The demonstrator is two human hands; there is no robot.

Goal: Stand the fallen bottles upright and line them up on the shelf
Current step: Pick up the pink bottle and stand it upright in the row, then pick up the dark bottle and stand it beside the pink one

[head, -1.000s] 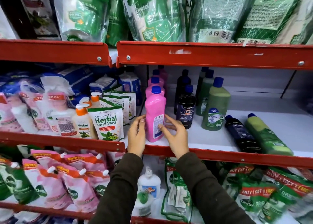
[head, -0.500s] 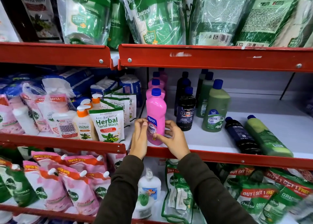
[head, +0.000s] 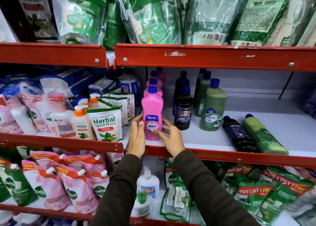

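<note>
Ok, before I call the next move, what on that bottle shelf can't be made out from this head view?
- Rear pink bottles: hidden behind the front pink bottle; count unclear.
- Fallen black bottle and fallen green bottle: label text too small.
- Packs at lower right: motion-blurred at the frame edge.
- Left hand and right hand: grip firmness unclear.

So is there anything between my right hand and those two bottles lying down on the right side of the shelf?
Yes. The upright black bottle and the upright green bottle stand between the right hand and the fallen black bottle and fallen green bottle. The front strip of the shelf looks open.
</note>
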